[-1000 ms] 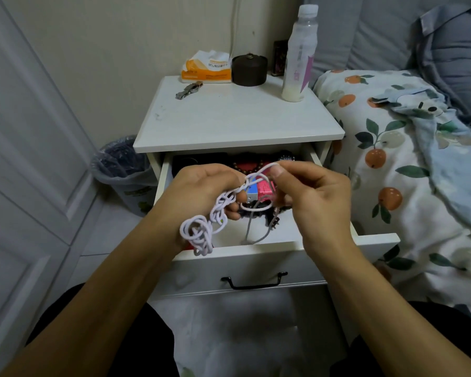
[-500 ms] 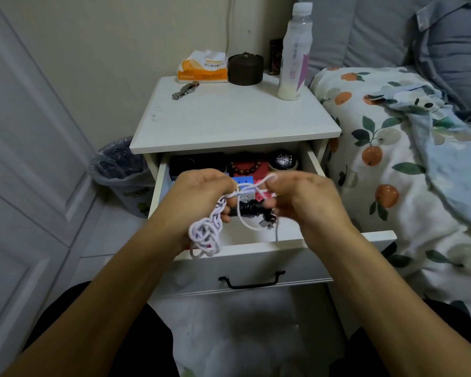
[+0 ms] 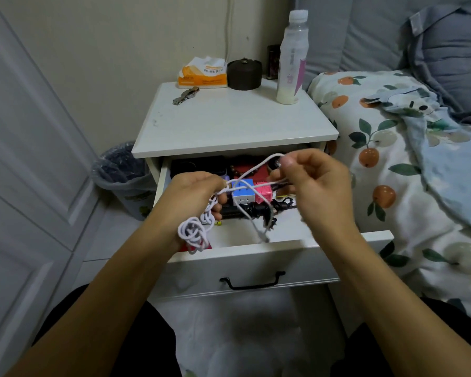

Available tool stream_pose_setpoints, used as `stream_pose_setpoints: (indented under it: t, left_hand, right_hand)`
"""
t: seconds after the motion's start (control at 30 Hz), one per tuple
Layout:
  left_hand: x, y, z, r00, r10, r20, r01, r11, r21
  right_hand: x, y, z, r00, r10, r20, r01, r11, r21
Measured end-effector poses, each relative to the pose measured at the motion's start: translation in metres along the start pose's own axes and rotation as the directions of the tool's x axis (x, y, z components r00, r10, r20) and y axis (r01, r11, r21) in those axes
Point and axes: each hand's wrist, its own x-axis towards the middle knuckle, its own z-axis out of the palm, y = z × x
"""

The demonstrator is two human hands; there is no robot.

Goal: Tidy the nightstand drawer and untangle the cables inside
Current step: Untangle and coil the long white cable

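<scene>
You're honestly only partway in: your left hand (image 3: 195, 195) grips the white cable (image 3: 193, 232) above a knotted clump, while your right hand (image 3: 314, 183) pinches a freed loop between thumb and forefinger over the open drawer (image 3: 256, 250). The knot's still there, and the black cable (image 3: 252, 209), cubes and other stuff inside look unsorted.

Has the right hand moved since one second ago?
Yes. The right hand moved slightly up and right, away from the cube in the drawer.
</scene>
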Motion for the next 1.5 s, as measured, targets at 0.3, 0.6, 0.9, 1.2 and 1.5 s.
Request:
stream_pose_setpoints:
  t: [0.3, 0.6, 0.9, 1.2, 1.5]
  left_hand:
    - [-0.001, -0.003, 0.005, 0.999, 0.041, -0.034, -0.036, 0.992, 0.119]
    - [0.011, -0.010, 0.004, 0.983, 0.099, -0.158, -0.056, 0.965, 0.255]
    - [0.027, -0.008, 0.005, 0.936, 0.274, -0.219, -0.140, 0.865, 0.482]
    - [0.038, -0.010, -0.006, 0.996, 0.028, -0.088, -0.011, 0.982, 0.190]
    - [0.020, 0.003, -0.011, 0.979, 0.077, 0.191, -0.043, 0.983, -0.179]
  right_hand:
    - [-0.007, 0.016, 0.004, 0.858, -0.232, 0.459, 0.489, 0.644, -0.588]
    - [0.000, -0.007, 0.000, 0.973, 0.069, 0.219, -0.118, 0.969, 0.215]
    - [-0.005, -0.007, -0.005, 0.857, 0.098, 0.506, 0.115, 0.921, -0.372]
    - [0.002, 0.003, -0.019, 0.952, 0.148, 0.270, -0.031, 0.918, -0.395]
    - [-0.003, -0.003, -0.018, 0.965, 0.095, 0.244, 0.006, 0.924, -0.383]
